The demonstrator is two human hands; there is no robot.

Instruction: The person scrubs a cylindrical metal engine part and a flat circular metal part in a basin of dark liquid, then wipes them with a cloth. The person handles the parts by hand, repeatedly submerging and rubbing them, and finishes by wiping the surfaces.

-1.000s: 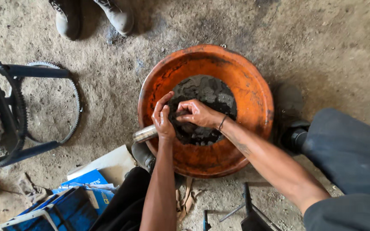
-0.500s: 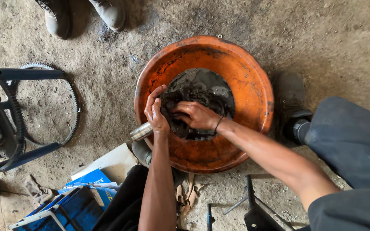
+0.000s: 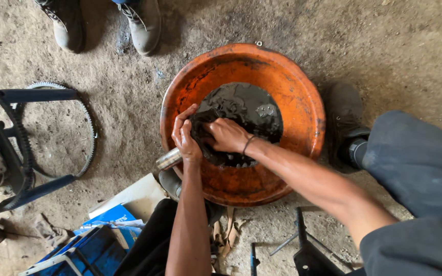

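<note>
A wide orange basin (image 3: 292, 87) sits on the dirt floor, with black oily liquid (image 3: 246, 105) pooled in its middle. My left hand (image 3: 185, 135) grips a metal cylinder (image 3: 168, 159) whose shiny end sticks out over the basin's left rim. My right hand (image 3: 226, 135) presses a dark, soaked rag (image 3: 200, 128) against the part, just above the liquid. The far end of the cylinder is hidden under both hands.
Another person's two boots (image 3: 103, 20) stand at the top left. A toothed ring gear (image 3: 90, 122) and a blue metal frame (image 3: 31, 94) lie at left. Blue cartons (image 3: 103, 225) sit at bottom left, dark metal pieces (image 3: 303, 245) at the bottom, my boot (image 3: 346, 122) right of the basin.
My right hand has slid left and down along the part with the rag. The view has shifted slightly; the boots at the top have moved a little right.
</note>
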